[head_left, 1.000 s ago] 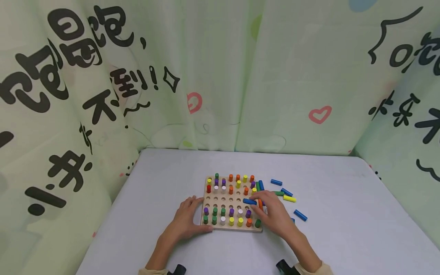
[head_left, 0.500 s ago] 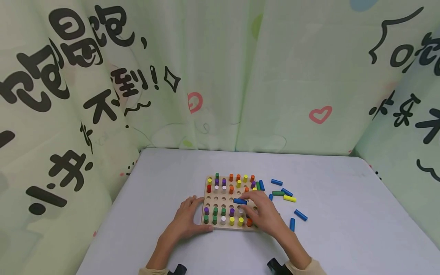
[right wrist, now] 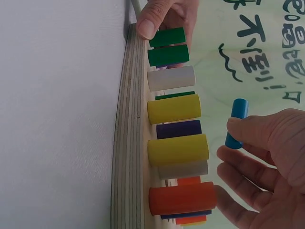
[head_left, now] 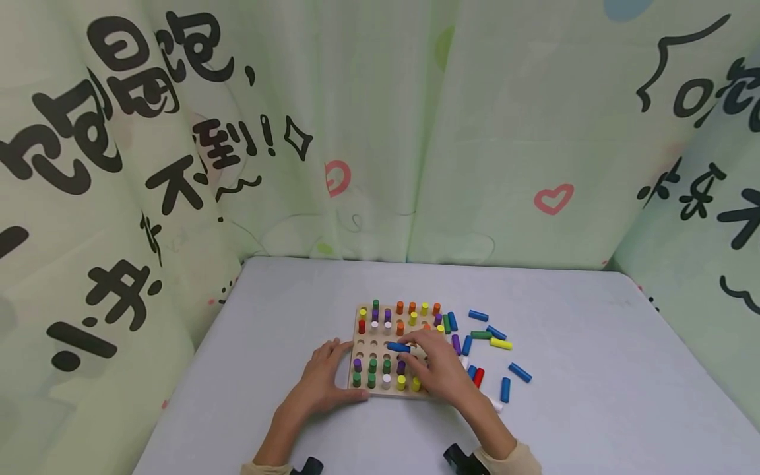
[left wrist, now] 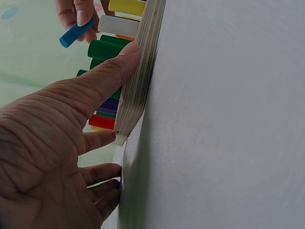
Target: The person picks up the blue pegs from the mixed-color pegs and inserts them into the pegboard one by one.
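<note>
A wooden pegboard (head_left: 394,396) holds coloured upright pegs in its far and near rows, with bare holes between them. My left hand (head_left: 325,377) rests against its near left corner; in the left wrist view the thumb (left wrist: 112,69) presses the edge and the fingers are extended. A blue peg (head_left: 396,346) lies sideways between the thumb and fingertips of my right hand (head_left: 442,369), above the middle holes. In the right wrist view that blue peg (right wrist: 239,109) is clear of the board. The right hand hides the board's near right part in the head view.
Loose pegs lie right of the board, among them a red peg (head_left: 478,377), a yellow peg (head_left: 501,344), a green peg (head_left: 481,335) and several blue ones, such as one blue peg (head_left: 520,372). A patterned curtain (head_left: 475,165) stands behind the white table (head_left: 582,343).
My right hand has moved left across the board with the blue peg, uncovering loose pegs on the right. My left hand has stayed at the board's corner.
</note>
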Demonstrator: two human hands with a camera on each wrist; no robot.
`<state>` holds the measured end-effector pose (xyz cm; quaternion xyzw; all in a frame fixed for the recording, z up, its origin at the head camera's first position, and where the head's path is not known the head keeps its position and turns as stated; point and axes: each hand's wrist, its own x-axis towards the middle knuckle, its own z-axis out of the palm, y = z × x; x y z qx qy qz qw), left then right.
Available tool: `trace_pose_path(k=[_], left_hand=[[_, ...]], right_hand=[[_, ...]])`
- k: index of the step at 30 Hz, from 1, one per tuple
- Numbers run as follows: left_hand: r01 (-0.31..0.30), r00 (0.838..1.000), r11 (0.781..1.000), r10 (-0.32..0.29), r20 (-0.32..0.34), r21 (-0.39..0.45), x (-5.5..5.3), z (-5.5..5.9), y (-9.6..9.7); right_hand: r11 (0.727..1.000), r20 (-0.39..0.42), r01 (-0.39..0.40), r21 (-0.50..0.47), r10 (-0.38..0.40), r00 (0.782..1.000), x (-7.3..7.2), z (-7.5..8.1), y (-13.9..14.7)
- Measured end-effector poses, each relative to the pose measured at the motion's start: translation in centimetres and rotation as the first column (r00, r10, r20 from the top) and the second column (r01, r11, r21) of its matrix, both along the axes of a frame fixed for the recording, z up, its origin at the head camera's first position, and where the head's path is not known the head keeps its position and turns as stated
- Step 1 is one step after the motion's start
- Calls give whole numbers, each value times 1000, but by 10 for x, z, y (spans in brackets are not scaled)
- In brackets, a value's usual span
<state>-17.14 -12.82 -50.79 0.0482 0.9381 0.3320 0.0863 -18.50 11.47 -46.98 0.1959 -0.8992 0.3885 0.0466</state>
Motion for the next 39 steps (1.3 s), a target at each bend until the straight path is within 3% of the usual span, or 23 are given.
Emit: trace_pose_path(k=[13, 22, 31, 39], left_hand=[[10, 1000, 1000, -10, 1, 6, 1, 0, 0], [4, 1000, 1000, -4, 14, -1, 0, 1, 0], [29, 1000, 1000, -29, 0, 11, 1, 1, -2], [30, 1000, 1000, -30, -6, 5, 0, 1, -3]], right_hand=[[1000, 66, 5, -7, -5, 998, -5, -6, -12], [998, 62, -54, -38, 57, 996, -9, -8, -22], [992, 91, -123, -5, 123, 988, -15, -12, -28], [995, 108, -95, 2, 94, 990, -23, -14, -34]])
